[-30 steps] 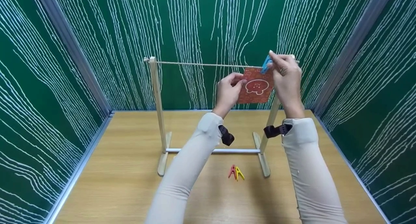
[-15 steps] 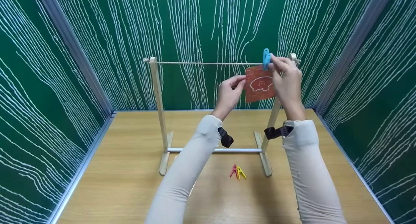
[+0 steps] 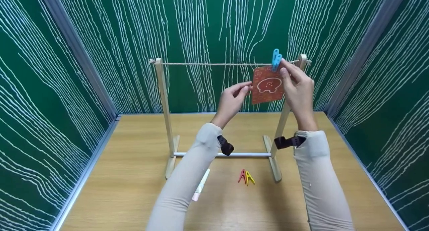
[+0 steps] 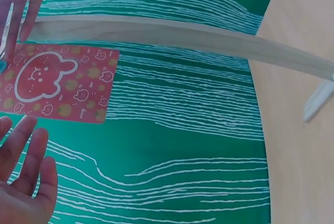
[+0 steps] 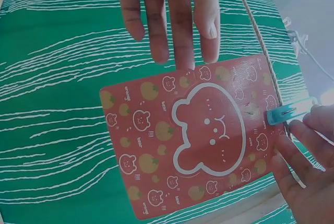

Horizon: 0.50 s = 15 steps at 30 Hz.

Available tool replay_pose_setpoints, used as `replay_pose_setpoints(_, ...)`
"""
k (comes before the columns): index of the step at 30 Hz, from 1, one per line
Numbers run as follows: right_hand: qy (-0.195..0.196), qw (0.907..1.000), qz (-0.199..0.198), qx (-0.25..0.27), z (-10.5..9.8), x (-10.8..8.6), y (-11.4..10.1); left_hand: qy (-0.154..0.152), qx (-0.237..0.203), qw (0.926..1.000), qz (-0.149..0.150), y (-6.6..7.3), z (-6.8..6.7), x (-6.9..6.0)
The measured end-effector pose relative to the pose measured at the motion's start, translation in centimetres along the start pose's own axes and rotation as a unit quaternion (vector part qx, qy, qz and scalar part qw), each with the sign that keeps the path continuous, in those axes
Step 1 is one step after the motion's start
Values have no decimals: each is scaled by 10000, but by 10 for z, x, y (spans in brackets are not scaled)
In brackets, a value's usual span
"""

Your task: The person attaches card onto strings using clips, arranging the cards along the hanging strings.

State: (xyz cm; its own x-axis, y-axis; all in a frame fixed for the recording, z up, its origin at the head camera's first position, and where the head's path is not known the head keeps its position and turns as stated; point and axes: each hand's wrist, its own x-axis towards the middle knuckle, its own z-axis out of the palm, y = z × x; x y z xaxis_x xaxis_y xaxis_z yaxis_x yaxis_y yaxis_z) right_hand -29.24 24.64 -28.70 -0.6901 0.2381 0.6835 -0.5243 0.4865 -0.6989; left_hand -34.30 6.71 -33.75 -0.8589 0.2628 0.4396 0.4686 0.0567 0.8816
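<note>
A red card (image 3: pixel 267 85) printed with a white-outlined bear hangs from the string (image 3: pixel 214 64). A blue clothespin (image 3: pixel 277 60) clamps its top edge to the string. My left hand (image 3: pixel 231 102) is at the card's left edge; in the left wrist view its fingers (image 4: pixel 36 153) are extended and apart from the card. Close beside the clothespin is my right hand (image 3: pixel 300 92), its thumb and index finger parted. In the right wrist view, the right fingertips (image 5: pixel 300 130) are near or touching the clothespin (image 5: pixel 287 110); contact is hard to tell.
The string runs between two wooden posts (image 3: pixel 163 103) joined by a white bar (image 3: pixel 248 154) low down. A red clothespin (image 3: pixel 242 176) and a yellow clothespin (image 3: pixel 249 178) lie on the table (image 3: pixel 134 190). A pale flat item (image 3: pixel 201 186) is partly hidden by the left sleeve.
The clothespin has gone from tilted in my right fingers to standing on the string with the card. The right fingers have loosened; the left hand has drawn slightly left and back.
</note>
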Motion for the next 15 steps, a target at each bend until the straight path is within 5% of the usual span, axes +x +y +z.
replay_pose_setpoints(15,-162,9995,82,252,-5,-33,22,-326,379,9984,-252,-33,-29,-24)
